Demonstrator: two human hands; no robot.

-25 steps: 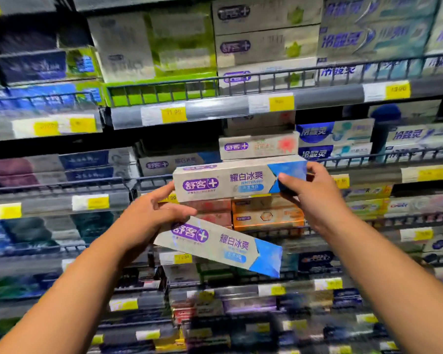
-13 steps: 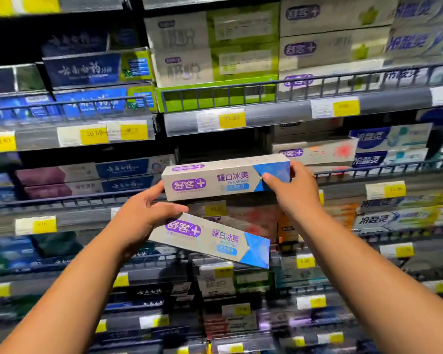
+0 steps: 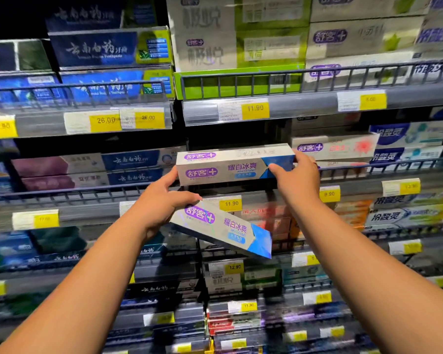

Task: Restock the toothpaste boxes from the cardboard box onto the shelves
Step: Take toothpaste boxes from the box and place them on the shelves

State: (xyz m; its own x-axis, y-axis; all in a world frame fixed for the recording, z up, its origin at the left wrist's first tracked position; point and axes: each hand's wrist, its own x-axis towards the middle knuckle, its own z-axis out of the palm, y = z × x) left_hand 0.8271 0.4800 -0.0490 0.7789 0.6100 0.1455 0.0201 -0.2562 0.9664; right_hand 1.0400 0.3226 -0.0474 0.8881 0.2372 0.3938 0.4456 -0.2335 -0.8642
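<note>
Two white, purple and blue toothpaste boxes are in my hands in front of the shelves. My right hand (image 3: 296, 178) grips the blue right end of the upper toothpaste box (image 3: 230, 166), which is level at the mouth of a dark gap on the middle shelf (image 3: 279, 191). My left hand (image 3: 161, 203) holds the purple end of the lower toothpaste box (image 3: 225, 229), tilted down to the right, and its fingers touch the upper box's left end. The cardboard box is out of sight.
Wire-fronted shelves with yellow price tags (image 3: 255, 108) fill the view. Stacked dark blue boxes (image 3: 95, 49) sit at upper left, green and white boxes (image 3: 238, 37) above the gap, a similar white box with a red mark (image 3: 335, 146) right of it.
Both hands and their boxes have risen and moved in toward the dark gap on the middle shelf; the view has shifted left and closer. Both grips are unchanged.
</note>
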